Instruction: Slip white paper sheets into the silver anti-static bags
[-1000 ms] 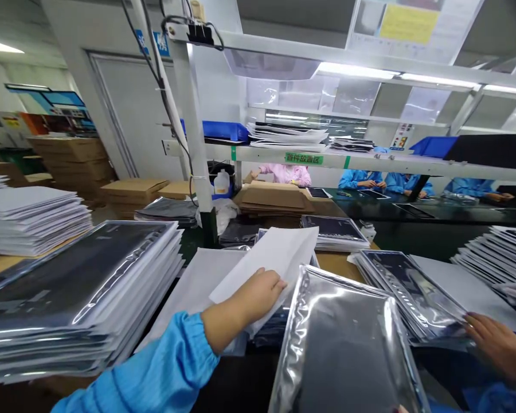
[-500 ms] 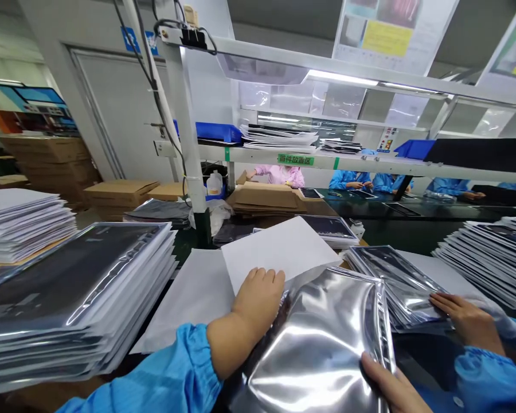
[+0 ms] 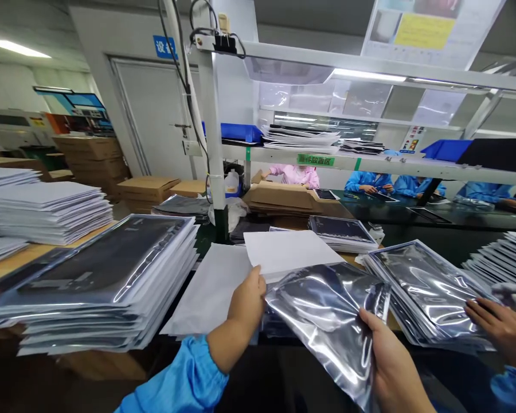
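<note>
- The left hand (image 3: 246,304), in a blue sleeve (image 3: 198,376), has its thumb and fingers pinched on the near left corner of a white sheet (image 3: 290,248)
- The right hand (image 3: 391,361) grasps the right side of a glossy pouch (image 3: 322,327), thumb pressed on top and the other fingers hidden beneath
- The pouch is tilted in front of the person, between the two hands, its film creased and fanning out from the thumb
- The white sheet lies at the pouch's far edge and overlaps it; whether any of it sits inside the pouch, I cannot tell
- A pale flat sheet (image 3: 208,292) lies on the bench just left of the held sheet, partly behind the left hand
- Further left rises a tall stack of filmed panels (image 3: 98,264), with a pile of white paper (image 3: 60,215) beyond it
- On the right, a co-worker's hand (image 3: 496,324) rests with fingers extended on the top of a second panel stack (image 3: 421,275)
- Behind the held sheet, near the brown cardboard (image 3: 281,198), is a shorter dark-topped stack (image 3: 341,229)
</note>
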A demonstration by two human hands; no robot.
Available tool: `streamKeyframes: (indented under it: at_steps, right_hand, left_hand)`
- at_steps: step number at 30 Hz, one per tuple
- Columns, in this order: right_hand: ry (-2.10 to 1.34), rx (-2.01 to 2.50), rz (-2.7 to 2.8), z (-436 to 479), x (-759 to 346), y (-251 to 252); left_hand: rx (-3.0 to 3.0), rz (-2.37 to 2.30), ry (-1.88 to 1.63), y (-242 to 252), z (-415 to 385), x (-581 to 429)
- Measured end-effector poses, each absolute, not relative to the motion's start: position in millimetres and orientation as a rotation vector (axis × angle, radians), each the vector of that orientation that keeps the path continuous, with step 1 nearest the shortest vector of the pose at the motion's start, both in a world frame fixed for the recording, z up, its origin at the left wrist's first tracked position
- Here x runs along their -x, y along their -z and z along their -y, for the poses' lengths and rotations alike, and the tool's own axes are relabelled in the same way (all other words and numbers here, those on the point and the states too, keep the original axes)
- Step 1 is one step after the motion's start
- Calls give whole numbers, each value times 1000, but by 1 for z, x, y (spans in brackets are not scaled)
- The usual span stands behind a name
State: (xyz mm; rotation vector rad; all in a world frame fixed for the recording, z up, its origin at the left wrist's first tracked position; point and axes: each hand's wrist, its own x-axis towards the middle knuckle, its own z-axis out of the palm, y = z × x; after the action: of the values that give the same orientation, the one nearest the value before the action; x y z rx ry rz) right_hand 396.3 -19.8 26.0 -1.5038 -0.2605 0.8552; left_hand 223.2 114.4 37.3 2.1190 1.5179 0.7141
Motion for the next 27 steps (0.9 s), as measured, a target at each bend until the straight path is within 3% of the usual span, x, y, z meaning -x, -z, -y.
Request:
streamKeyframes:
  at_steps: [3, 10, 13, 17, 19, 27]
  right_hand:
    - [-792, 1177, -68, 1, -387, -35]
    - [-644, 1054, -95, -23, -374, -40]
    - [-775, 943, -121, -20, -370, -32]
    - [-935, 734, -210, -10, -366, -19]
    - [-986, 653, -224, -5, -356, -14]
    - [-1153, 849, 27, 40, -347, 31]
  left_hand:
    - [-2191, -1458, -744, -38, -101, -231]
    - [-2226, -1128, -822, -34, -72, -236]
    - [-1888, -862, -797, -32, -71, -219]
    - [-1021, -892, -1073, -39, -79, -210]
    - [-778, -717, -968, -45, -80, -217]
    - [-685, -727, -754, -48, -82, -202]
